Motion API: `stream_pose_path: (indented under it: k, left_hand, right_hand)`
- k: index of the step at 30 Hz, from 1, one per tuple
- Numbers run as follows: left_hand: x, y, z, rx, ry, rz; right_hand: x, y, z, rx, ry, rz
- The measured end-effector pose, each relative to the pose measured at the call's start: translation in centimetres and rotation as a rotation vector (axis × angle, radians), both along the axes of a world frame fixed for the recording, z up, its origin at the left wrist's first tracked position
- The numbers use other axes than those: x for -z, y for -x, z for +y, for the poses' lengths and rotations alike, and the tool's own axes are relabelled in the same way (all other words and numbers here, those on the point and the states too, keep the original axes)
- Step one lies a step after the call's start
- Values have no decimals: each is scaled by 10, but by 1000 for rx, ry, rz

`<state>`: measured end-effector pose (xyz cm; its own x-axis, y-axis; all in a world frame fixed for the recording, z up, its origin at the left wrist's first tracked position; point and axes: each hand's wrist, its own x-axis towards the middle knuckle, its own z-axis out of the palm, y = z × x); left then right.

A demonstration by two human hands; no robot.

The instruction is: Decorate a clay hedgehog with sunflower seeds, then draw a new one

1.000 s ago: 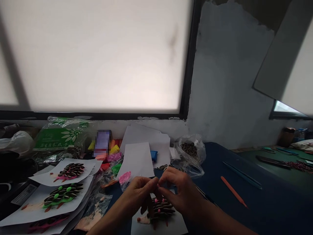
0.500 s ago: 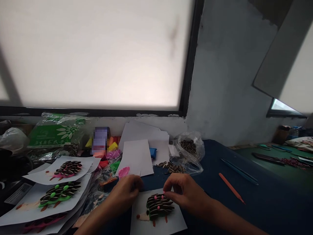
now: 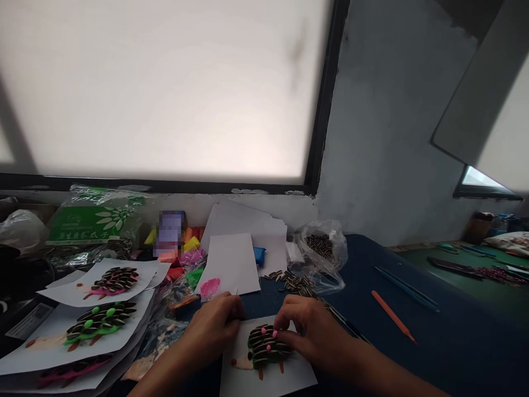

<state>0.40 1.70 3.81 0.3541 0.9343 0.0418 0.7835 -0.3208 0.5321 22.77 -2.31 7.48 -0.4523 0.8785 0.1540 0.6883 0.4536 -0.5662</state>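
A white paper sheet (image 3: 303, 377) lies before me with a clay hedgehog (image 3: 264, 353) on it. Its green body is covered in striped sunflower seeds, with a beige snout and brown legs. Pink clay balls (image 3: 268, 348) dot the seeds. My right hand (image 3: 314, 333) has thumb and forefinger pinched at a pink ball at the upper right of the back. My left hand (image 3: 217, 325) rests with curled fingers at the sheet's upper left edge; whatever its fingertips hold is hidden.
Finished hedgehog sheets (image 3: 136, 344) are stacked at left. Pink clay (image 3: 210, 287) sits on blank paper (image 3: 235, 259). Loose sunflower seeds (image 3: 297, 282) lie by a seed bag (image 3: 320, 246). An orange tool (image 3: 392, 315) and blue tweezers (image 3: 407, 289) lie right.
My right hand has lowered slightly, its fingertips now at the upper right pink ball on the seeds. A dark thin stick shows behind that hand. My left hand stays nearly in place.
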Motion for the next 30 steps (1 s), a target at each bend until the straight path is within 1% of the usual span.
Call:
stream_pose_path:
  k: [9,17,20,26,30]
  left_hand:
    - [0,1,0,9,-2,16]
    - [-1,0,0,0,3,16]
    - [-2,0,0,4,7,14]
    - [-2,1,0,16,5,6]
    - [-2,1,-1,8,6,8]
  right_hand:
    - [0,-1,3,-6,-28,-33]
    - [11,3,6,-32,-66,-85]
    - [9,4,6,-36,-60,-108]
    - [-1,5,3,-36,-29,-88]
    - [2,5,4,-43,-18,-99]
